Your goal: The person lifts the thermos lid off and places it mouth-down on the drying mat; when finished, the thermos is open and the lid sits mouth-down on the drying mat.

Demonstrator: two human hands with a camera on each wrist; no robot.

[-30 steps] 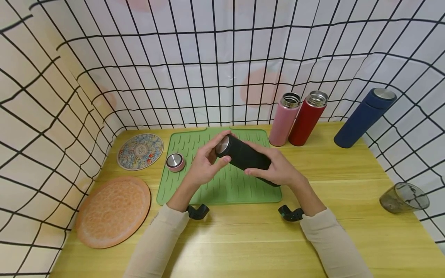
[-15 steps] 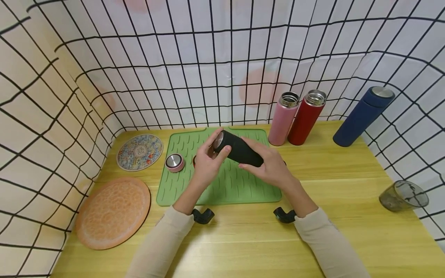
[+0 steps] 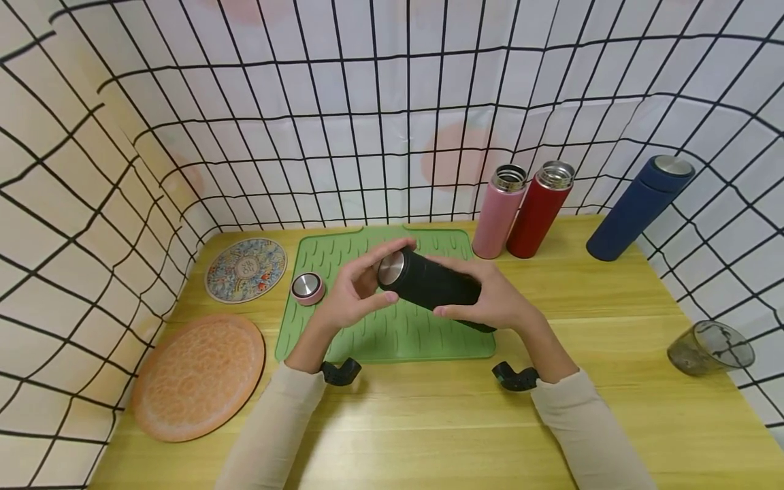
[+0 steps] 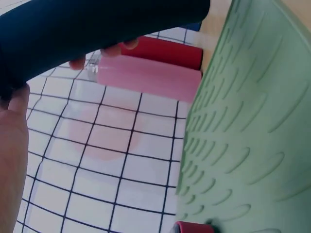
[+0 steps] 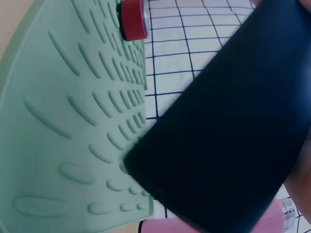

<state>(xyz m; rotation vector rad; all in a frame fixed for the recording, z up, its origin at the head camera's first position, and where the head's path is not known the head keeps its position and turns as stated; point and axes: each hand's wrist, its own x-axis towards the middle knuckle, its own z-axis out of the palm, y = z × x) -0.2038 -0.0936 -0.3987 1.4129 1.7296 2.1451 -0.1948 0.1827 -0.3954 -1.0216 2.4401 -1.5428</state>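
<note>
Black bottle [image 3: 441, 282] is held tilted between the hands above a green mat [image 3: 404, 340], its body gripped by the right hand [image 3: 499, 299]. Its silver-topped end is bracketed by the left hand [image 3: 349, 296], thumb and fingers spread; whether it is pinched cannot be told. A pink cap [image 3: 307, 288] is seen near that hand.

Over the green mat [image 3: 422, 344], the black bottle [image 3: 429, 280], tilted between the left hand [image 3: 355, 292] and right hand [image 3: 502, 299], blocks the middle. On the mat we also meet a pink cap [image 3: 307, 288] left of the hands and a red cap [image 5: 133, 20]. Behind, the pink bottle [image 3: 499, 221] and red bottle [image 3: 535, 221] leave us hardly a gap; between the red bottle and blue bottle [image 3: 633, 211] we have a passage. Nearer, we see free worktop [image 3: 422, 429] between the sleeves [image 3: 272, 429], and more rightward until the glass [image 3: 695, 352].
</note>
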